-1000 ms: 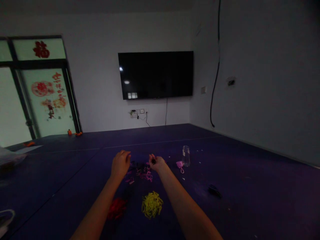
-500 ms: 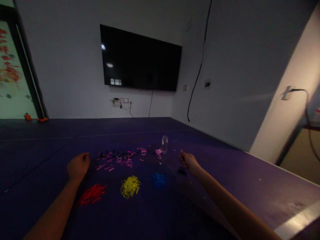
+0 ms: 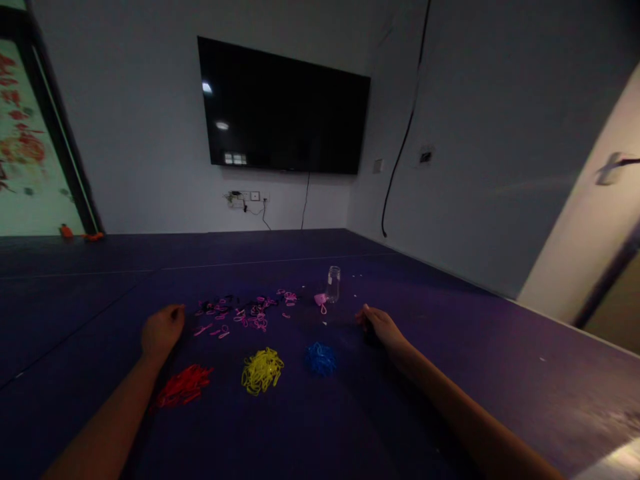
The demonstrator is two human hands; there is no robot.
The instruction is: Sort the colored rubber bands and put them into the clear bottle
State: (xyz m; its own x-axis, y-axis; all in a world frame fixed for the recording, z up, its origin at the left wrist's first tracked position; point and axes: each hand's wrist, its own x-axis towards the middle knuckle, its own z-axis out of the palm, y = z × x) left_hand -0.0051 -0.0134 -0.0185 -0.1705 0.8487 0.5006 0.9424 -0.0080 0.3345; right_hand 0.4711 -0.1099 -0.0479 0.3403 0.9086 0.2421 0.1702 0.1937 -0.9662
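Note:
My left hand (image 3: 163,331) is closed in a pinch at the left of the loose bands, and what its fingertips hold is too small to make out. Curled fingers of my right hand (image 3: 381,327) are low over the mat, above a dark patch; their grip is hidden. Pink and black rubber bands (image 3: 257,313) lie scattered between the hands. Nearer to me are separate piles of red bands (image 3: 185,387), yellow bands (image 3: 263,371) and blue bands (image 3: 321,359). A clear bottle (image 3: 333,285) stands left of my right hand, with a pink cap-like piece (image 3: 320,300) beside it.
The dark purple mat (image 3: 280,433) spreads to the walls. Small white scraps (image 3: 325,323) dot it. A television (image 3: 285,107) hangs on the far wall, and a black cable (image 3: 400,153) dangles at the right. Orange objects (image 3: 93,237) sit by the door frame.
My right hand has come down over the small dark pile, which was visible beside it before. My left hand stays closed near the same spot. The view has shifted slightly.

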